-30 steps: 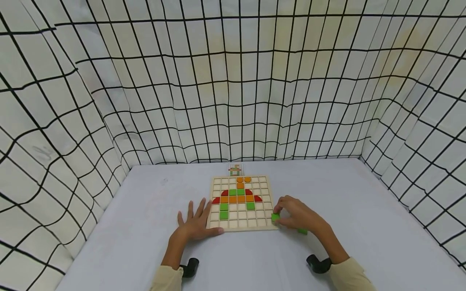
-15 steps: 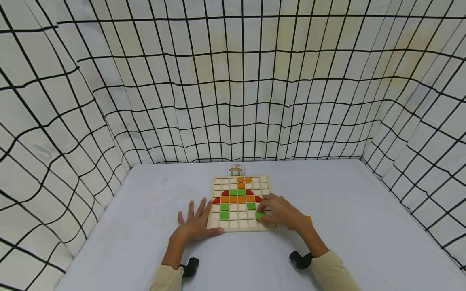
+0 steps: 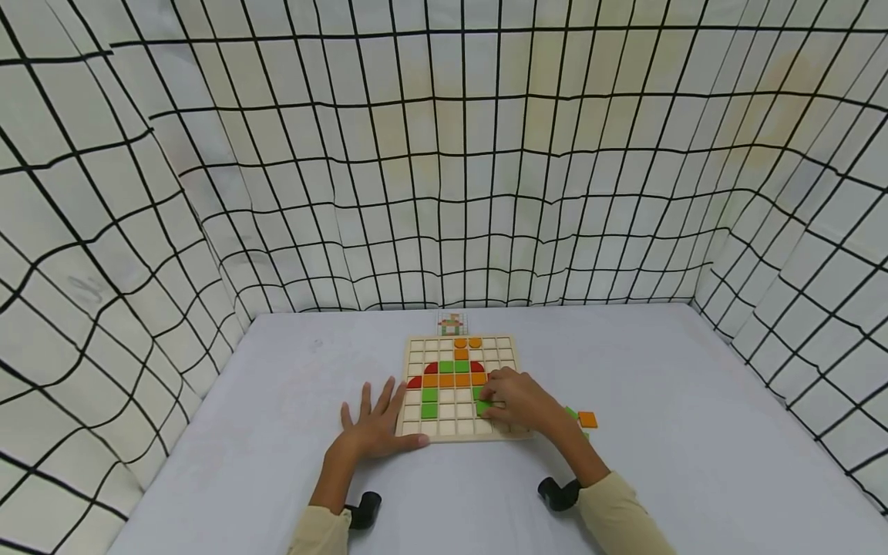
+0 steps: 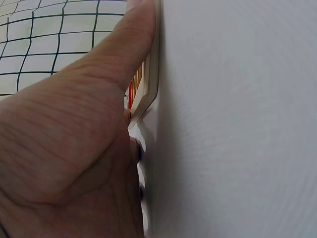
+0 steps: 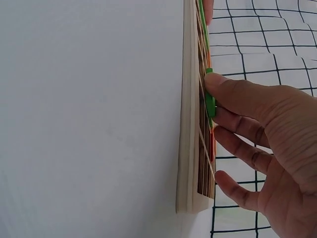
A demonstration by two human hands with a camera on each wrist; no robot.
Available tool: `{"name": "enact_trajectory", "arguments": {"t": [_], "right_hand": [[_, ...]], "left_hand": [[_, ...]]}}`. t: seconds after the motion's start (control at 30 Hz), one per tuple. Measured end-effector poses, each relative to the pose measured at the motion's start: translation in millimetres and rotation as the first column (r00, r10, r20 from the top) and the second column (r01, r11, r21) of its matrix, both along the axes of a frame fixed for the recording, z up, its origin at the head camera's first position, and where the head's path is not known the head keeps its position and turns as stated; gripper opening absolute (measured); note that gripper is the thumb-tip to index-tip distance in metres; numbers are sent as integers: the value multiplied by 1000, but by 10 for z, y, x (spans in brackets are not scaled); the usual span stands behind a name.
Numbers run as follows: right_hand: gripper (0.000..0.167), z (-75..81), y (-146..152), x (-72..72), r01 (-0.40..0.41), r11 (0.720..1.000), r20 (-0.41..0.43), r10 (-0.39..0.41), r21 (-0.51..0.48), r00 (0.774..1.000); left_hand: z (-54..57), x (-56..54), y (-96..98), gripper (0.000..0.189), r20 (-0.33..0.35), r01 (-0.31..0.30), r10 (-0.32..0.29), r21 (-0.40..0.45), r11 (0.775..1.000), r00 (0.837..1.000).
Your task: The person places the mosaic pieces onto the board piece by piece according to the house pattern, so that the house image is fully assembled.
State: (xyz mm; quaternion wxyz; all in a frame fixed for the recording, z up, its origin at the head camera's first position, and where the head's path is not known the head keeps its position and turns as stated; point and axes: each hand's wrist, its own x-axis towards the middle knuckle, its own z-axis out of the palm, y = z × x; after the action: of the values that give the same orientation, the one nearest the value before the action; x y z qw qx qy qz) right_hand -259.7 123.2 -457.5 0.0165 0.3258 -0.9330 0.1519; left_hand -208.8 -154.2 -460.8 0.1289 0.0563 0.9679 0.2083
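A pale wooden grid board [image 3: 458, 434] lies on the white table, with green, orange and red tiles set in its cells. My right hand [image 3: 522, 399] reaches over the board's right side and pinches a green square tile [image 5: 210, 94] between thumb and fingers. In the head view that tile is at the lower right of the pattern, just below another green tile [image 3: 477, 394]. My left hand [image 3: 375, 428] rests with fingers spread at the board's left edge. Its thumb [image 4: 133, 39] lies along the front left corner of the board.
A small pattern card [image 3: 452, 323] lies behind the board. To the right, partly behind the right forearm, are a loose orange square tile [image 3: 587, 419] and green tiles [image 3: 572, 413]. A black grid on white cloth [image 3: 444, 169] surrounds the table.
My right hand has carried the green tile leftward from the board's right edge into the pattern's lower right. The loose tiles have come into sight. My left hand has stayed in place.
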Motion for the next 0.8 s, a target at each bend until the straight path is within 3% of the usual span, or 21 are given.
{"name": "enact_trajectory", "arguments": {"t": [0.3,0.53,0.8], "right_hand": [[18,38,-60,11,23,1000,47,-22,-7,999],[17,40,-56,18,11,1000,43,-10,-27,999],[19,33,-65,22,16,1000,37,-16,-8,999]], "left_hand": [[-28,-16,4,113,13,-2,2,17,1000,1000],[25,2,22,110,2,-5,5,-1,1000,1000],[5,7,11,111,6,-5,5,13,1000,1000]]}}
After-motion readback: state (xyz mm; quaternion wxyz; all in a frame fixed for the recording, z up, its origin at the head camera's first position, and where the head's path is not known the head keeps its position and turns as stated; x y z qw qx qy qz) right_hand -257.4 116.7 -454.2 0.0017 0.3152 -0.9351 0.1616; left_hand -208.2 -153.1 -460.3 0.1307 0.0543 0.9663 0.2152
